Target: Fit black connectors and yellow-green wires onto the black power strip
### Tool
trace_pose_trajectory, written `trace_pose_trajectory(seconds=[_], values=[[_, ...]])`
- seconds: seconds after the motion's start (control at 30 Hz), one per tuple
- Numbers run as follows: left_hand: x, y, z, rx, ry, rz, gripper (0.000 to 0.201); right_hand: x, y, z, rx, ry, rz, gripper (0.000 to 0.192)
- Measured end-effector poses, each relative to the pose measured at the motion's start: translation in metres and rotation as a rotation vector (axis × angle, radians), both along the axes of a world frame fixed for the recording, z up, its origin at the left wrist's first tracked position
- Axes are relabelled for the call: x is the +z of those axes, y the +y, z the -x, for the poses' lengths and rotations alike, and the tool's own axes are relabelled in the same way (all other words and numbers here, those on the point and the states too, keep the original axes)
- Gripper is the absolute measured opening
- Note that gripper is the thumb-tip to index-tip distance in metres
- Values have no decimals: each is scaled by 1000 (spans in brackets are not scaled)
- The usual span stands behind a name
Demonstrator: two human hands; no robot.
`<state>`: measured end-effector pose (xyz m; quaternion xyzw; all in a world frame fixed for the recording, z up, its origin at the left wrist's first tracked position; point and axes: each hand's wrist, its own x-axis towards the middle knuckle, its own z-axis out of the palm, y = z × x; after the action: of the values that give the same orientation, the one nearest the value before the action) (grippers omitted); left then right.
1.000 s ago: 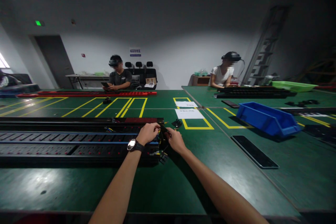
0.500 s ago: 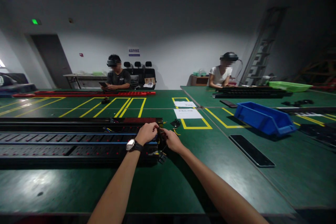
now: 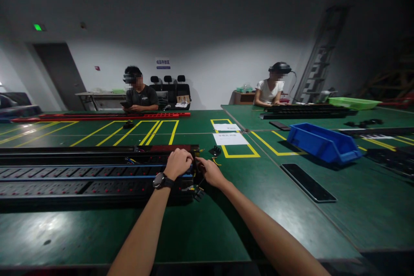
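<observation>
Long black power strips point(image 3: 97, 186) with rows of sockets and red dots lie side by side at the left. My left hand point(image 3: 179, 164), wearing a watch point(image 3: 158, 180) on its wrist, is curled over the right end of one strip, fingertips partly hidden. Against that same end, my right hand point(image 3: 211, 172) has its fingers pinched together on a small dark part that I cannot make out. Below the hands a black end piece point(image 3: 198, 194) hangs by wires at the near strip's end. Another black end piece point(image 3: 215, 151) with yellow wires lies just beyond them.
A blue bin point(image 3: 323, 143) and a dark phone point(image 3: 308, 182) are to the right on the green table point(image 3: 258, 207). White paper sheets point(image 3: 230, 139) lie ahead among yellow tape lines. Across the table sit two people, one behind red rails point(image 3: 97, 115), the other behind black rails point(image 3: 307, 112).
The whole view has shifted slightly. My left hand has moved a little apart from the right fingertips, while both stay at the strip's end.
</observation>
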<state>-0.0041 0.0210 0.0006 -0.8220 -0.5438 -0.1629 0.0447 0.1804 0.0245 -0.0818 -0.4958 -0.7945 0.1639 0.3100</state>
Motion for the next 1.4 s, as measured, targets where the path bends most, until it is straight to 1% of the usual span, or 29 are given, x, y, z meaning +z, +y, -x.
trace_pose_trajectory(seconds=[0.1, 0.2, 0.37, 0.53, 0.8, 1.07, 1.27, 1.4], values=[[4, -1, 0, -26, 28, 37, 32, -5, 2, -2, 30, 13, -51, 61], [8, -2, 0, -57, 97, 64, 35, -10, 4, -3, 65, 39, -98, 58], [10, -6, -2, -79, 172, 64, 36, -14, 6, -4, 62, 61, -107, 59], [10, -9, -4, -73, 167, 38, 35, -13, 6, -4, 56, 71, -85, 60], [9, -10, -3, -71, 203, 22, 35, -12, 7, -3, 52, 79, -94, 60], [9, -11, -7, -59, 226, 70, 38, -3, 3, -1, 64, 67, -102, 63], [7, -8, -9, -33, 190, 108, 37, -2, 1, -1, 44, 56, -98, 65], [7, -10, -8, -21, 174, 101, 36, 0, 0, -1, 31, 56, -80, 64]])
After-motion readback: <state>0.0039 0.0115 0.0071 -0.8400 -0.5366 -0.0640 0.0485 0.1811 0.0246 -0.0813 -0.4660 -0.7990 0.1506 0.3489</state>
